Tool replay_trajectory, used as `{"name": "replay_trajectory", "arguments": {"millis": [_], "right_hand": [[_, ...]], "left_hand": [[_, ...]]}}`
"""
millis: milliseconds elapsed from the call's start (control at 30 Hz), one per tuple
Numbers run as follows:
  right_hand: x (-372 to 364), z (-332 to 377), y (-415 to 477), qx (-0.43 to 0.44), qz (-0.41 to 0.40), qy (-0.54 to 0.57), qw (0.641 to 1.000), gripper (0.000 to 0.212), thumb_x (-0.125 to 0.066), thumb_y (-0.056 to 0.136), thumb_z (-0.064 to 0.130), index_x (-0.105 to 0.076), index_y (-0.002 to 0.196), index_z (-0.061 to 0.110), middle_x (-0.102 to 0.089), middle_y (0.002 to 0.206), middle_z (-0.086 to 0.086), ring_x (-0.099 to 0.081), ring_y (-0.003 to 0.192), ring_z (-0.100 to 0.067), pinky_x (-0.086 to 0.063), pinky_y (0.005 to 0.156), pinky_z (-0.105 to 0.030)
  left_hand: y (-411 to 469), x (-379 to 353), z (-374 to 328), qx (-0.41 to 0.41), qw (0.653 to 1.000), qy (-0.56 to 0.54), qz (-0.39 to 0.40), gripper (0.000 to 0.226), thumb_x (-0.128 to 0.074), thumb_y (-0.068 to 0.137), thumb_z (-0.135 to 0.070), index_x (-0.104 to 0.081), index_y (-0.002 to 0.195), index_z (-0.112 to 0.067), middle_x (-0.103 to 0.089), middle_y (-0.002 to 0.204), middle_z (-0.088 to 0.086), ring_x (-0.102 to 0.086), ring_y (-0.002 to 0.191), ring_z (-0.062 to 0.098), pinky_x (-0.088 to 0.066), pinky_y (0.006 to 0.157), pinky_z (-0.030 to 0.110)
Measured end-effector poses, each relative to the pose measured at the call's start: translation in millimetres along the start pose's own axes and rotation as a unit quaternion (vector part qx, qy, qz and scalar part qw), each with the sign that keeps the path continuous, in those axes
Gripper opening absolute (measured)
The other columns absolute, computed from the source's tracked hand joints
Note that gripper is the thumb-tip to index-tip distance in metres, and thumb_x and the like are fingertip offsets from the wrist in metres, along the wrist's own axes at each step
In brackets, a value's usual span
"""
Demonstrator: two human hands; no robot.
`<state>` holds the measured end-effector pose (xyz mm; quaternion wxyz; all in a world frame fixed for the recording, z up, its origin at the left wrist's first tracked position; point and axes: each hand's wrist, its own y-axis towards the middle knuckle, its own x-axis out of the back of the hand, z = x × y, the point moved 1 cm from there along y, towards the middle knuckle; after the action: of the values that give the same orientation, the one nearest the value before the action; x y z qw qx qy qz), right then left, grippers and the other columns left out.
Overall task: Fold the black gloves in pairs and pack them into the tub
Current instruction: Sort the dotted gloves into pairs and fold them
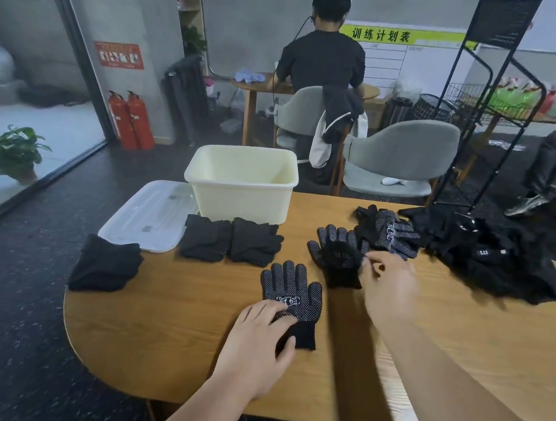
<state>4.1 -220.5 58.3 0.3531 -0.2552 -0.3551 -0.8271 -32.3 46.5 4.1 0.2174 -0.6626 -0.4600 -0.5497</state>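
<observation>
A black dotted glove (291, 291) lies flat, palm up, near the middle of the wooden table (169, 342). My left hand (262, 339) rests on its cuff end with fingers spread. A second dotted glove (337, 255) lies just behind it; my right hand (388, 285) reaches to its right edge, fingertips pinching at it, the grip blurred. Two folded pairs (229, 239) lie in front of the cream tub (242, 181), which looks empty. Another folded pair (105, 265) sits at the table's left edge. A heap of loose black gloves (489, 258) fills the right side.
The tub's clear lid (149, 215) lies left of the tub, over the table edge. Behind the table stand two grey chairs (397, 157), a black wire rack (483, 104), and a person seated with their back turned. Another person's legs show at far right.
</observation>
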Motion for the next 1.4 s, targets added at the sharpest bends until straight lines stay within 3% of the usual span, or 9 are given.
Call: {"name": "replay_trajectory", "arguments": {"millis": [100,300,567,700,767,833,1033,1200,1400], "right_hand": [[32,10,-19,0.095,-0.075,-0.002,0.993,0.006,-0.066,0.098,0.021,-0.069,0.103,0.019,-0.064,0.101,0.007,-0.044,0.095,-0.015,-0.036,0.083,-0.031],[35,-33,-100,0.178,0.134,-0.215,0.951,0.014,-0.068,0.085,0.040,-0.060,0.092,0.031,-0.056,0.106,0.014,-0.053,0.102,-0.013,-0.047,0.087,-0.033],[44,-40,-126,0.192,0.108,-0.220,0.950,0.031,-0.051,0.096,0.050,-0.061,0.083,0.024,-0.054,0.095,0.008,-0.053,0.092,-0.021,-0.045,0.084,-0.039],[41,-42,-124,0.147,0.151,-0.180,0.961,0.035,-0.045,0.102,0.051,-0.061,0.126,0.031,-0.052,0.137,0.010,-0.050,0.129,-0.018,-0.048,0.104,-0.037],[33,-44,-125,0.142,0.234,-0.209,0.939,0.054,-0.029,0.108,0.056,-0.032,0.160,0.042,-0.021,0.170,0.014,-0.016,0.158,-0.017,-0.029,0.125,-0.039],[30,-43,-127,0.144,0.283,-0.238,0.918,0.060,-0.013,0.107,0.060,-0.019,0.164,0.044,-0.006,0.173,0.016,-0.002,0.161,-0.016,-0.016,0.130,-0.041],[37,-26,-115,0.122,0.184,-0.197,0.955,0.057,-0.016,0.109,0.056,-0.048,0.152,0.038,-0.036,0.165,0.010,-0.025,0.155,-0.021,-0.041,0.118,-0.046],[13,-28,-106,0.066,0.281,-0.260,0.921,0.066,-0.007,0.107,0.062,0.005,0.167,0.035,0.014,0.175,0.005,0.017,0.160,-0.021,0.001,0.130,-0.042],[10,-36,-92,0.051,0.296,-0.261,0.917,0.071,-0.004,0.102,0.070,0.016,0.163,0.040,0.023,0.172,0.007,0.024,0.158,-0.019,0.006,0.130,-0.045]], "left_hand": [[0,-1,0,0.002,1.000,-0.004,-0.002,0.047,-0.037,0.104,-0.052,-0.059,0.143,-0.038,-0.044,0.150,-0.017,-0.030,0.146,0.005,-0.024,0.126,0.031],[-1,0,-1,0.001,1.000,0.013,0.010,0.049,-0.034,0.105,-0.053,-0.057,0.145,-0.038,-0.043,0.151,-0.016,-0.030,0.146,0.007,-0.023,0.127,0.031],[-6,5,-4,-0.005,1.000,0.003,0.011,0.048,-0.038,0.104,-0.052,-0.051,0.148,-0.037,-0.034,0.160,-0.015,-0.024,0.151,0.007,-0.028,0.127,0.034],[-2,8,-8,-0.038,0.997,0.018,0.057,0.059,-0.031,0.109,-0.053,-0.021,0.166,-0.042,-0.005,0.175,-0.017,0.003,0.161,0.007,-0.003,0.131,0.029],[0,7,-8,-0.049,0.996,0.024,0.077,0.057,-0.028,0.110,-0.054,-0.021,0.166,-0.043,-0.002,0.175,-0.018,0.007,0.161,0.006,0.001,0.130,0.028],[0,5,-7,-0.059,0.994,0.025,0.084,0.055,-0.027,0.110,-0.055,-0.032,0.163,-0.043,-0.012,0.174,-0.018,0.001,0.161,0.006,-0.001,0.131,0.029],[0,4,-5,-0.069,0.997,0.007,0.016,0.045,-0.035,0.109,-0.049,-0.059,0.146,-0.038,-0.049,0.154,-0.014,-0.035,0.147,0.011,-0.033,0.124,0.041],[25,-2,-25,0.040,0.993,0.042,0.099,0.065,-0.020,0.112,-0.057,-0.005,0.170,-0.031,0.010,0.177,-0.005,0.014,0.163,0.018,-0.001,0.133,0.040],[35,-17,-30,0.068,0.979,0.109,0.159,0.075,-0.004,0.105,-0.071,0.018,0.166,-0.033,0.031,0.171,0.001,0.031,0.158,0.027,0.007,0.131,0.050]]}}
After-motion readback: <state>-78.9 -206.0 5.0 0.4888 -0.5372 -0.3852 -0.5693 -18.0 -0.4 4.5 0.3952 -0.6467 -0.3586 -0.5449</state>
